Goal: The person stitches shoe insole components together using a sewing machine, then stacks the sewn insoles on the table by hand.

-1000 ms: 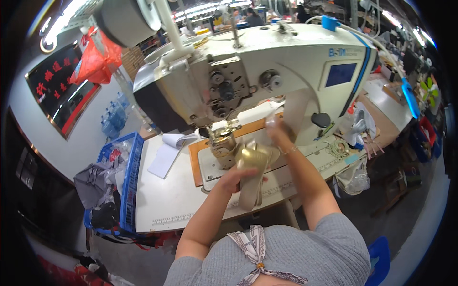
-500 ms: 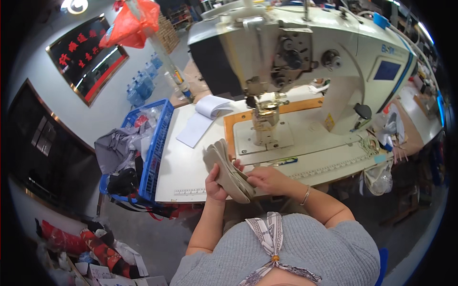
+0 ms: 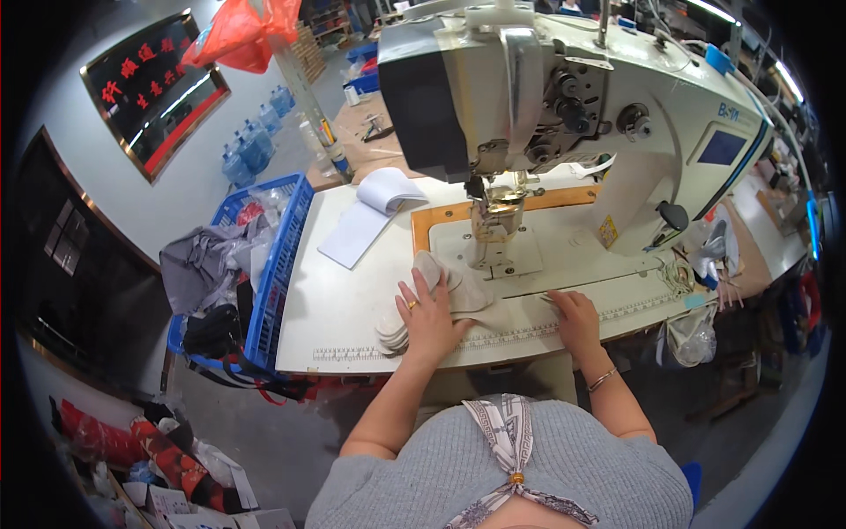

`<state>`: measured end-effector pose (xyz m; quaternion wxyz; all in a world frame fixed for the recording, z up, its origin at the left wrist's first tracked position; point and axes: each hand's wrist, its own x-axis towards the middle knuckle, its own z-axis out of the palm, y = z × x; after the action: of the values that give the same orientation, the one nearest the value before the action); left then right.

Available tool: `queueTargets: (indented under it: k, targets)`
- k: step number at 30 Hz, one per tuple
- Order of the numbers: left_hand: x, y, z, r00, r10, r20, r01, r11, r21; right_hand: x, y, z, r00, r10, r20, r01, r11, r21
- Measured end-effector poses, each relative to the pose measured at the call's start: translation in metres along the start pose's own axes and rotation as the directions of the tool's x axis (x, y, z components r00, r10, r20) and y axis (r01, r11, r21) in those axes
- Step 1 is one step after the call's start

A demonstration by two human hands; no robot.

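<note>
My left hand (image 3: 430,322) lies flat with fingers spread on a fanned-out stack of beige, sole-shaped pieces (image 3: 467,293) on the white sewing table. Rounded ends of the stack (image 3: 391,335) show beside the wrist. One flat beige piece (image 3: 520,314) stretches from the left thumb across to my right hand (image 3: 577,324). The right fingers are closed over its far end, with the thumb mostly hidden. Just beyond the hands stands a sewing machine (image 3: 564,97), its needle post (image 3: 496,225) rising from a metal plate.
A ruler strip (image 3: 634,309) runs along the table's front edge. An open notepad (image 3: 357,234) lies at the back left. Beside the table stands a blue crate (image 3: 286,273) full of cloth and bags. Thread (image 3: 679,271) and a plastic bag (image 3: 692,335) are at the right.
The stack, held up in both hands before, now lies spread on the table. My left hand has flattened on it, and my right hand has moved right with one piece.
</note>
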<state>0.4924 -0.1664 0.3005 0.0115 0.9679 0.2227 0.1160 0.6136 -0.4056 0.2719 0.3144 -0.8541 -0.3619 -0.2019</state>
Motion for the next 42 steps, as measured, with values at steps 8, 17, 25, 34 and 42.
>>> queueTargets:
  k: [8, 17, 25, 34, 42]
  targets:
    - [0.012, -0.052, -0.035, 0.927, -0.017, -0.374, -0.248, 0.722, -0.646, 0.011, -0.010, -0.001, 0.969, 0.183, -0.167, -0.122, 0.938, 0.323]
    - [0.042, -0.067, -0.047, 0.931, -0.022, 0.364, 0.192, 0.879, -0.437, 0.010, -0.088, 0.024, 0.970, -0.128, 0.204, -0.032, 0.770, 0.637]
    - [0.026, -0.083, -0.028, 0.957, -0.167, 0.237, 0.279, 0.750, -0.600, 0.048, -0.121, 0.059, 0.777, -0.063, 0.626, -0.460, 0.621, 0.634]
    - [0.016, -0.059, -0.018, 0.984, 0.010, -0.180, -0.066, 0.949, -0.308, 0.076, -0.178, 0.048, 0.966, -0.205, -0.158, 0.258, 0.715, 0.650]
    - [0.008, -0.040, -0.039, 0.946, 0.203, -0.253, -0.263, 0.937, -0.231, 0.112, -0.140, 0.058, 0.936, -0.235, -0.263, 0.333, 0.833, 0.442]
